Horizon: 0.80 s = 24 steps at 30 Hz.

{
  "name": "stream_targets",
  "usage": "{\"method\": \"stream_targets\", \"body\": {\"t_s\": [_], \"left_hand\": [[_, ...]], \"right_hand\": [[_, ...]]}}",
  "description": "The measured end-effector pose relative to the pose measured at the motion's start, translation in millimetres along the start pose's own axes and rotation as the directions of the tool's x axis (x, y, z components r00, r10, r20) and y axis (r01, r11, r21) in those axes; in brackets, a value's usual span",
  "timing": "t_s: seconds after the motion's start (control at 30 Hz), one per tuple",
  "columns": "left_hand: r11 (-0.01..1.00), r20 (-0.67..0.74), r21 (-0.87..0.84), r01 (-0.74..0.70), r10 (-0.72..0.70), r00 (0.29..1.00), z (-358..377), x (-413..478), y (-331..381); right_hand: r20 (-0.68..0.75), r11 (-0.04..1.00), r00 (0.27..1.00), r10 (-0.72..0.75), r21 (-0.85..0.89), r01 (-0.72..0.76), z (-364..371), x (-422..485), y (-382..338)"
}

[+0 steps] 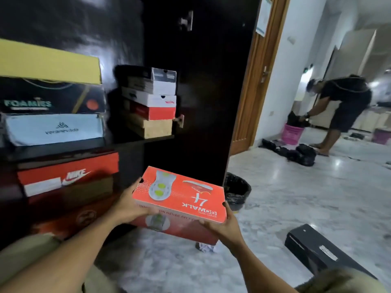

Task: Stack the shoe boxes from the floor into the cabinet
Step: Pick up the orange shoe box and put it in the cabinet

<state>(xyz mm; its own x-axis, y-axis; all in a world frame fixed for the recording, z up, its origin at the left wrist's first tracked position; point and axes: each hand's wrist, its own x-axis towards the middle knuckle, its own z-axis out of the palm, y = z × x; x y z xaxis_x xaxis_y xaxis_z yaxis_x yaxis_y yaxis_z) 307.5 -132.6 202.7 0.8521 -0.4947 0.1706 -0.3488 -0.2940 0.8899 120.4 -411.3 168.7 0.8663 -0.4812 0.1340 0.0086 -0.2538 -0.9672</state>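
**Head view: orange shoe box held in front of the cabinet**

Head camera looks down at an orange Skechers GOwalk 4 shoe box (179, 194) held in the air between both hands, its lid up and its print upside down to the wearer. The left hand (129, 205) clasps the box's left end, fingers curled over the lid edge; the right hand (225, 224) clasps the near right corner from below and the side. Both grips are closed on the box.

Just left of it stands the dark cabinet (201, 81), doors open. On its lower level an orange Nike box (69, 175) sits on top of other dim boxes. On the shelf above, a white veranevada box (54, 129), a black Foamies box (50, 100) and a yellow-lidded box (48, 63) are stacked one on another. Deeper in, a second stack (152, 102) of four boxes rests on the shelf.

A black shoe box (317, 250) lies on the marble floor (296, 197) at right, well apart. A lined bin (237, 192) stands beside the cabinet door. Another person (342, 106) bends over a pink bucket (293, 134) in the background.
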Motion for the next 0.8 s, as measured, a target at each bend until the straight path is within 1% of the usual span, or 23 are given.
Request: {"method": "stream_targets", "body": {"t_s": [0.07, 0.13, 0.17, 0.27, 0.33, 0.37, 0.47, 0.53, 0.6, 0.67, 0.7, 0.77, 0.8], "left_hand": [[0.999, -0.131, -0.017, 0.033, -0.035, 0.991, -35.9, -7.0, 13.2], [0.999, -0.213, 0.013, 0.037, -0.034, 0.976, -73.6, -13.2, 23.3], [0.998, -0.268, 0.049, 0.030, -0.016, 0.963, -93.0, -15.4, 25.5], [0.971, -0.423, 0.230, 0.061, 0.043, 0.905, -144.4, -22.4, 45.8], [0.969, -0.485, 0.249, 0.008, 0.118, 0.867, -174.4, -21.9, 55.3], [0.970, -0.515, 0.242, -0.002, 0.130, 0.847, -187.7, -21.9, 61.3], [0.979, -0.590, 0.201, -0.043, 0.157, 0.792, -210.9, -26.8, 93.5], [0.975, -0.657, 0.219, -0.043, 0.180, 0.732, -220.2, -29.3, 116.5], [0.963, -0.720, 0.270, -0.005, 0.205, 0.663, -232.2, -26.6, 138.8], [0.947, -0.777, 0.322, 0.016, 0.254, 0.576, -248.5, -17.5, 163.0], [0.939, -0.796, 0.343, 0.021, 0.279, 0.537, -257.9, -11.2, 175.5], [0.920, -0.813, 0.390, 0.030, 0.329, 0.480, -277.8, 1.4, 197.5], [0.913, -0.816, 0.407, 0.037, 0.345, 0.464, -289.0, 8.3, 205.2]], "right_hand": [[0.078, 0.998, 0.995, -0.057, 0.012, 0.057, 23.3, 23.8, -19.9], [0.145, 0.993, 0.983, -0.115, 0.019, 0.113, 49.1, 43.1, -50.6], [0.163, 0.990, 0.977, -0.140, 0.034, 0.136, 61.9, 51.9, -66.8], [0.231, 0.973, 0.945, -0.229, 0.092, 0.213, 93.8, 76.0, -117.3], [0.283, 0.955, 0.913, -0.293, 0.130, 0.266, 113.1, 93.4, -145.6], [0.302, 0.942, 0.895, -0.328, 0.169, 0.289, 121.2, 101.2, -160.6], [0.318, 0.917, 0.866, -0.386, 0.236, 0.322, 141.3, 125.1, -200.5], [0.320, 0.895, 0.845, -0.429, 0.277, 0.349, 151.8, 137.5, -227.4], [0.305, 0.861, 0.819, -0.486, 0.325, 0.390, 162.1, 147.4, -257.1], [0.259, 0.829, 0.802, -0.539, 0.332, 0.450, 171.5, 160.2, -290.0], [0.241, 0.807, 0.790, -0.564, 0.362, 0.466, 175.5, 164.7, -309.4], [0.202, 0.779, 0.781, -0.591, 0.393, 0.488, 188.3, 186.7, -335.9], [0.191, 0.781, 0.787, -0.587, 0.388, 0.489, 196.0, 196.3, -346.8]]}}
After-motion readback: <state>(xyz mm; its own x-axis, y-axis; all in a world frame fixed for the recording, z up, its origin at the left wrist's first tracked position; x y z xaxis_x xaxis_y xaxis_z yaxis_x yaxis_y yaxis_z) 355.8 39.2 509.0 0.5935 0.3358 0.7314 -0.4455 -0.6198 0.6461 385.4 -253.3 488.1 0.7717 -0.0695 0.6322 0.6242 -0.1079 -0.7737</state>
